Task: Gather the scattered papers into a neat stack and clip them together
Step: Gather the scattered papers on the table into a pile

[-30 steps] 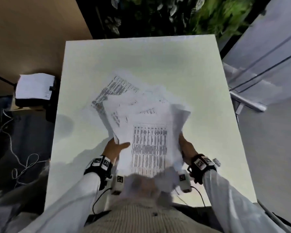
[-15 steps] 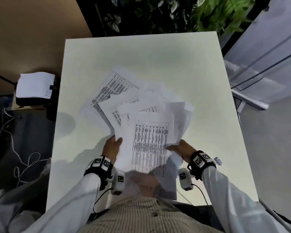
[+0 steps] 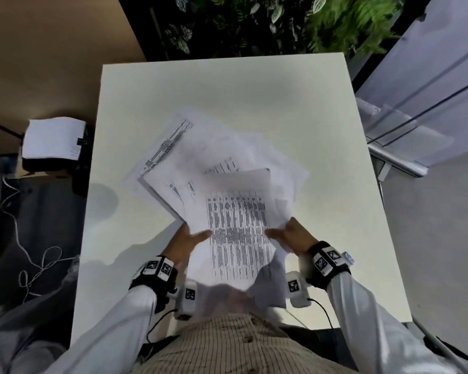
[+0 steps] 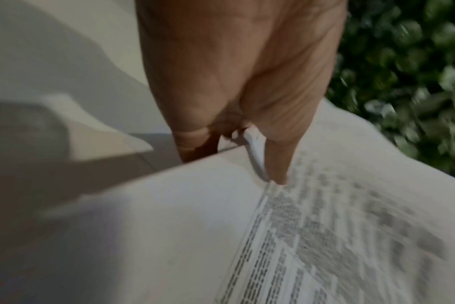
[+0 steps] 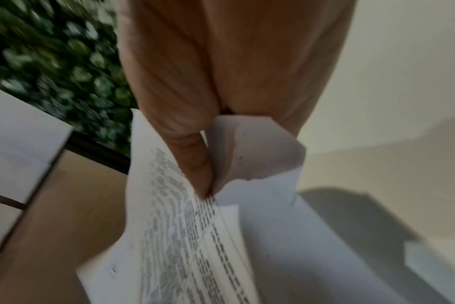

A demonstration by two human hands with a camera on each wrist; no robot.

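A loose, fanned bundle of white printed papers is lifted above the white table, its sheets askew, the top sheet showing a dense table of text. My left hand grips the bundle's left edge, thumb on top and fingers underneath. On the right edge my right hand pinches the papers, thumb on the printed face, with a curled sheet corner against the palm. No clip is in view.
A dark box topped with white sheets stands on the floor left of the table, with loose cables near it. Green plants line the far edge. A metal rail and glass panel lie to the right.
The sheets have been drawn closer together and the bundle has swung, its far end now pointing up-left. Both hands keep hold; the right thumb has come further onto the top sheet.
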